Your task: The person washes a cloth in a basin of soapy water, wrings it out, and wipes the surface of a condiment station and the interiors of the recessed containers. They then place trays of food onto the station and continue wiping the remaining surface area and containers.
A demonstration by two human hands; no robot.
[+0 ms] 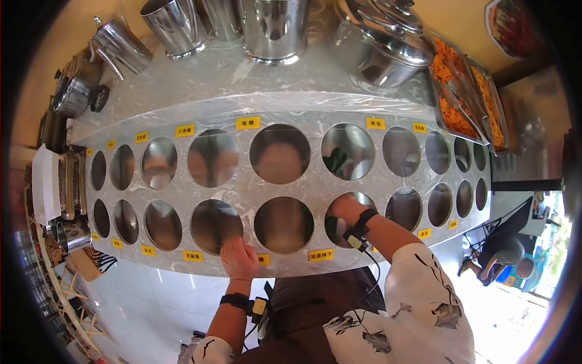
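A long marble-patterned counter has two rows of round steel wells with yellow labels. My left hand rests flat on the counter's front edge, between two front-row wells, fingers spread, holding nothing. My right hand reaches down into a front-row well right of centre; its fingers are hidden inside, so what it touches cannot be seen. Both wrists wear black bands with small devices.
Steel buckets and a lidded pot stand on the upper shelf. Trays of orange food sit at the right end. Steel pots and utensils are at the left end. A person crouches on the floor at right.
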